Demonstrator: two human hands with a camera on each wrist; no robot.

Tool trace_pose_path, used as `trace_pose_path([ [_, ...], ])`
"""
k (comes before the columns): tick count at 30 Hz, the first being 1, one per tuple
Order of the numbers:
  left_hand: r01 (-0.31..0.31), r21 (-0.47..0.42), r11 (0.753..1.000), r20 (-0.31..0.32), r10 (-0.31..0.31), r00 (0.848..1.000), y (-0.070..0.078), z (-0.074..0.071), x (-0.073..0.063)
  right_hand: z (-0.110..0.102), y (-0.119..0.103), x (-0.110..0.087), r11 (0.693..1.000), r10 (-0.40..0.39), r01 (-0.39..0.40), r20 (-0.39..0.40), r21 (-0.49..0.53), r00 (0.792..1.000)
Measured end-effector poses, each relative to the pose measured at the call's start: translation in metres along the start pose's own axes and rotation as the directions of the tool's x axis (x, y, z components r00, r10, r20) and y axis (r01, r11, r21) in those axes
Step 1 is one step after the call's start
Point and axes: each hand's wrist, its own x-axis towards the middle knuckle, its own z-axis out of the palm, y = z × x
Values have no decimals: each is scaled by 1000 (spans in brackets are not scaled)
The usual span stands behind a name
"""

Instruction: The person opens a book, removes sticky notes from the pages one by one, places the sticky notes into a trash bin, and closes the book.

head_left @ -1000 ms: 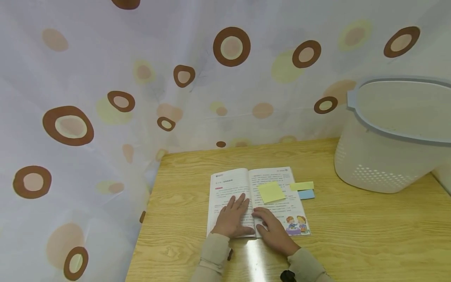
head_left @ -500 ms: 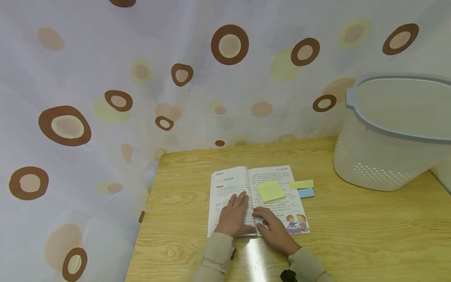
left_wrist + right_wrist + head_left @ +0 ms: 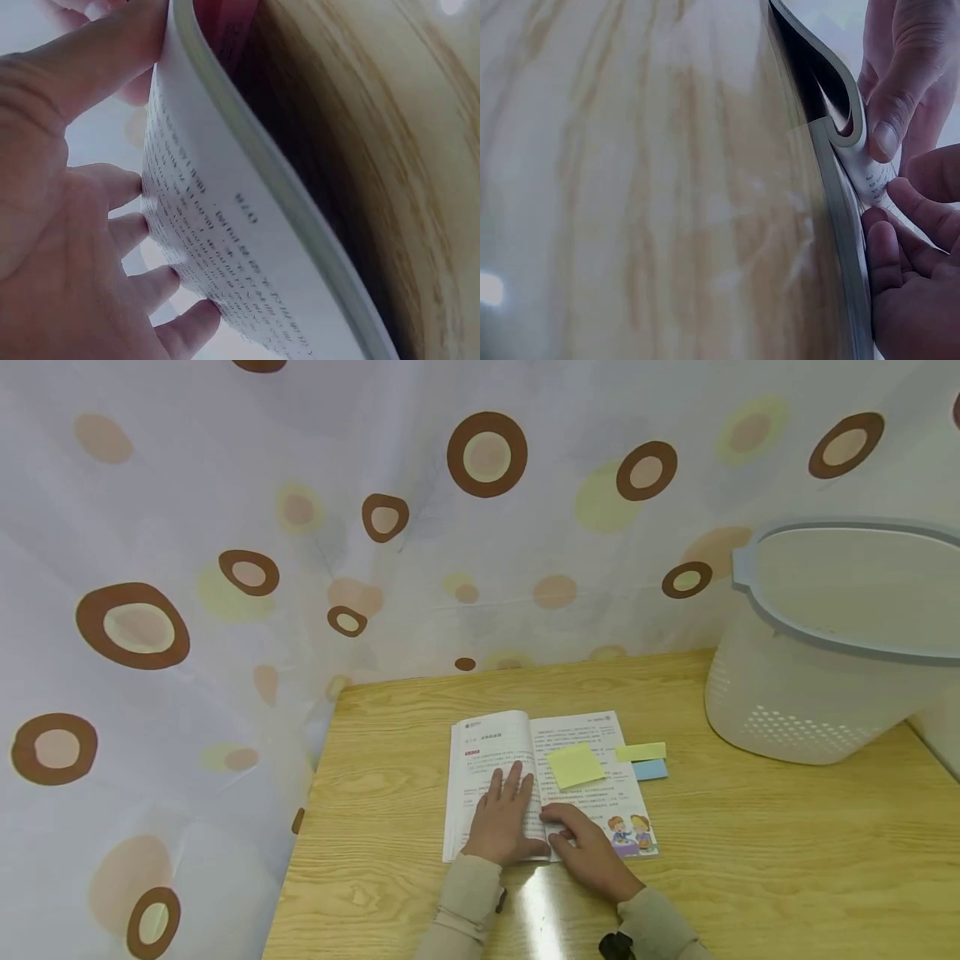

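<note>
An open book with printed pages lies on the wooden table in the head view. My left hand rests on its left page with fingers spread. The left wrist view shows the fingertips against the print and the thumb along the page near the fold. My right hand lies low on the right page, its fingers loosely bent and the fingertips at the fold. In the right wrist view, the left pages arch up beside the fold. A yellow sticky note sits on the right page.
A yellow tab and a blue tab stick out past the book's right edge. A white laundry basket with a grey-blue rim stands at the back right. Behind the table hangs a spotted curtain.
My left hand has slid slightly right and up on the left page. That page's outer edge has shifted inward, showing pages beneath. The right hand stays nearly still at the fold.
</note>
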Motion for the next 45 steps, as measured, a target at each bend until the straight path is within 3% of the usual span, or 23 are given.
trace_pose_path([
  [13, 14, -26, 1000, 14, -14, 1000, -4, -4, -4, -18, -5, 5, 997, 63, -61, 46, -38, 997],
  [17, 14, -14, 1000, 11, -14, 1000, -7, -4, -5, -29, -11, 7, 997, 61, -61, -19, -41, 998],
  [24, 29, -8, 1000, 19, -29, 999, -8, -4, -3, -39, -16, 10, 987, -91, 66, -169, -145, 981],
  [29, 43, -5, 999, 37, -43, 998, -8, -3, 0, -44, -16, 14, 933, -236, 147, -248, -328, 940],
  [34, 53, 0, 999, 41, -52, 998, -7, -2, 0, -51, -14, 23, 855, -304, 130, -283, -502, 910],
  [39, 52, -4, 999, 46, -52, 998, -6, -4, 0, -56, -8, 30, 788, -310, 101, -250, -607, 917],
  [45, 55, -7, 998, 54, -54, 997, -5, -6, -1, -56, -1, 40, 772, -224, 51, -197, -634, 954],
])
